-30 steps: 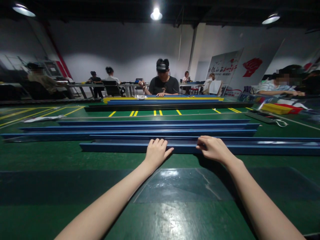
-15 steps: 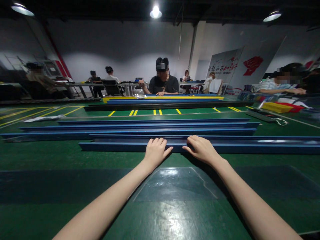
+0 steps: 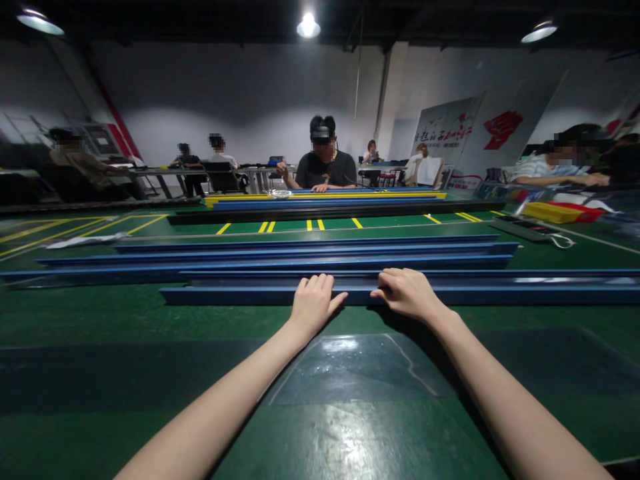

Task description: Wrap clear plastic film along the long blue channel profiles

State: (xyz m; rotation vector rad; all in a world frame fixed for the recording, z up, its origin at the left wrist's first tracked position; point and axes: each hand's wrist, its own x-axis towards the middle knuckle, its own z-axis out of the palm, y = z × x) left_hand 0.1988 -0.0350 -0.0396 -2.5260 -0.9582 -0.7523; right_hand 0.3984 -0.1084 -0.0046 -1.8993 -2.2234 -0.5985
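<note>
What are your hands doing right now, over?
Left hand and right hand both resting on nearest blue rail, fingers draped over its near edge, grip not closed. More blue rails behind it. Nothing blocking.

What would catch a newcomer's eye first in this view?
Both bare hands, the left hand and the right hand, rest side by side on the nearest long blue rail, with more blue rails lined up just behind on the green table. Straight across sits a person in a dark shirt.
</note>
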